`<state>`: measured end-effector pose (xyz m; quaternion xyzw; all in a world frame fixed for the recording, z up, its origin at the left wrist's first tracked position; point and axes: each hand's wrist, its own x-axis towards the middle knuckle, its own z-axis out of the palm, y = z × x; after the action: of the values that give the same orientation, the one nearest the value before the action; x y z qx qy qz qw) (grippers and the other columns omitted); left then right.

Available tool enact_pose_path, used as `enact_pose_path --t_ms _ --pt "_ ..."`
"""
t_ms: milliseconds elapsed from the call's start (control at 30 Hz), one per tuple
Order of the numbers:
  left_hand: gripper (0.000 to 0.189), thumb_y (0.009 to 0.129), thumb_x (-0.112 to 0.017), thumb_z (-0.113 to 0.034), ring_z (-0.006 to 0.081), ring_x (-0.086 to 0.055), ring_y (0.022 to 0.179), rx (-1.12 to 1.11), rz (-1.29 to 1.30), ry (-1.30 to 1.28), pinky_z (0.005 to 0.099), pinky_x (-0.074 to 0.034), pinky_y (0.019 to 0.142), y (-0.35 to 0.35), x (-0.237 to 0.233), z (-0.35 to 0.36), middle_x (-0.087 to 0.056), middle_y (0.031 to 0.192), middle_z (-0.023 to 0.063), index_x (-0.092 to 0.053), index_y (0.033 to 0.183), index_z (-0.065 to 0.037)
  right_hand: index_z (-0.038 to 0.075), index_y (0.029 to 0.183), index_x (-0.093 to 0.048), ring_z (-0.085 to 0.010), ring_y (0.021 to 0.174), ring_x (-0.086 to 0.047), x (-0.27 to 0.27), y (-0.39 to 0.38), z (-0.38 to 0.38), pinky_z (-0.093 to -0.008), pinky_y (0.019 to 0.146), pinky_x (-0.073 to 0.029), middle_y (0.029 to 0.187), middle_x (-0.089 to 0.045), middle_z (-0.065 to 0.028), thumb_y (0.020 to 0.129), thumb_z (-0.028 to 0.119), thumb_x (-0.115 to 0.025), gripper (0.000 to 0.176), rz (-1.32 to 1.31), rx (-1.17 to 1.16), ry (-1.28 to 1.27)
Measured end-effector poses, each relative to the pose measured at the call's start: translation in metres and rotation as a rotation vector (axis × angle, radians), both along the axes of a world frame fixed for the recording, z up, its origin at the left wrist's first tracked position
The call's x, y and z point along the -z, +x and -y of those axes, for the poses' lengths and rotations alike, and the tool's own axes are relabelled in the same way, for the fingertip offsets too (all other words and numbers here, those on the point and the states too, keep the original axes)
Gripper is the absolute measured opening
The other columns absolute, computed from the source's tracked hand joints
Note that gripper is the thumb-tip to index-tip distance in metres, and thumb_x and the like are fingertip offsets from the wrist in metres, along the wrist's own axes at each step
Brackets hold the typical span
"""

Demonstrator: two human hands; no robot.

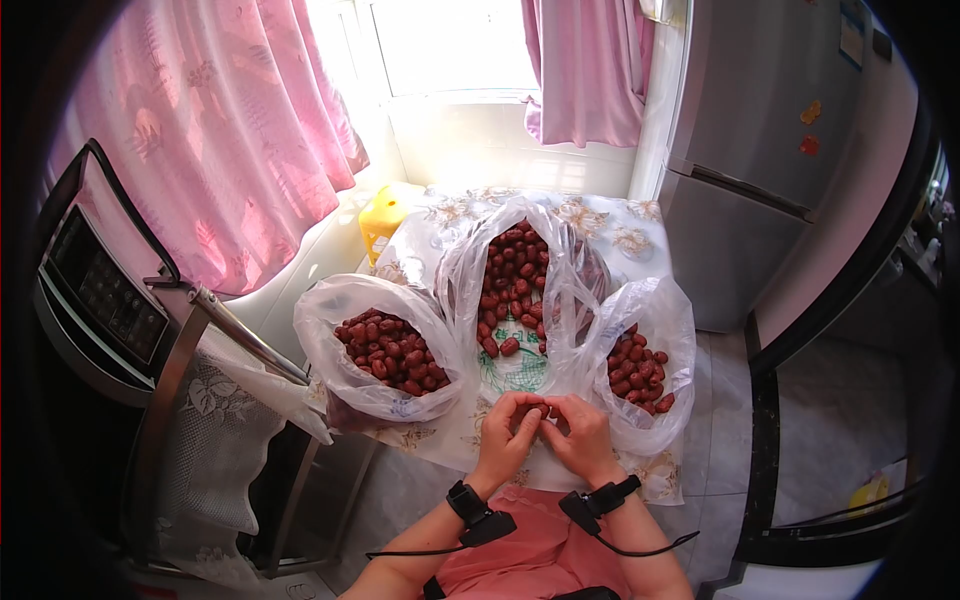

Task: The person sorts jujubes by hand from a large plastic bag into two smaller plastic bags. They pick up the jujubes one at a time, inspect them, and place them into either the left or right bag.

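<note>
A red date (541,409) is pinched between the fingertips of my left hand (506,440) and my right hand (582,437), mostly covered by them. Both hands are closed and meet just in front of the middle plastic bag (462,285). That bag lies open with a heap of dried red dates (515,268) toward its back and green print showing at its front. To the left stands another open bag (318,312) full of dates (393,352). A third bag (676,318), at the right, holds a smaller pile of dates (637,370).
The bags rest on a table with a flowered cloth (632,240). A yellow plastic container (382,215) stands behind its left corner. A grey refrigerator (740,240) is at the right. On the left is a black appliance with a control panel (105,290).
</note>
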<state>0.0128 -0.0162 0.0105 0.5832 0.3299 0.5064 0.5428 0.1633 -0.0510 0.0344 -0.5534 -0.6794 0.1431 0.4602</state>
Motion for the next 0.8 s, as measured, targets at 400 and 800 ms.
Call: enact_pose_path --t_ms 400,800 --pt "0.015 0.1 -0.062 -0.003 0.0148 -0.07 0.093 -0.009 -0.025 0.009 0.028 -0.056 0.081 -0.0001 -0.0029 0.0005 -0.069 0.103 0.0083 -0.064 0.114 0.001 0.005 0.109 -0.07 -0.0232 0.07 -0.068 0.0003 0.0008 -0.0006 -0.0333 0.061 -0.054 0.086 -0.068 -0.0094 0.081 0.003 -0.076 0.029 0.013 -0.002 0.021" --pt "0.018 0.102 -0.058 -0.001 0.0127 -0.066 0.103 0.053 -0.039 -0.03 0.0274 -0.052 0.093 -0.0036 -0.0031 0.0007 -0.068 0.111 0.0069 -0.059 0.12 0.002 0.008 0.107 -0.068 -0.0286 0.073 -0.066 0.0001 -0.0001 -0.0006 -0.04 0.065 -0.052 0.083 -0.066 -0.0082 0.082 0.009 -0.077 0.027 -0.006 0.004 0.004"
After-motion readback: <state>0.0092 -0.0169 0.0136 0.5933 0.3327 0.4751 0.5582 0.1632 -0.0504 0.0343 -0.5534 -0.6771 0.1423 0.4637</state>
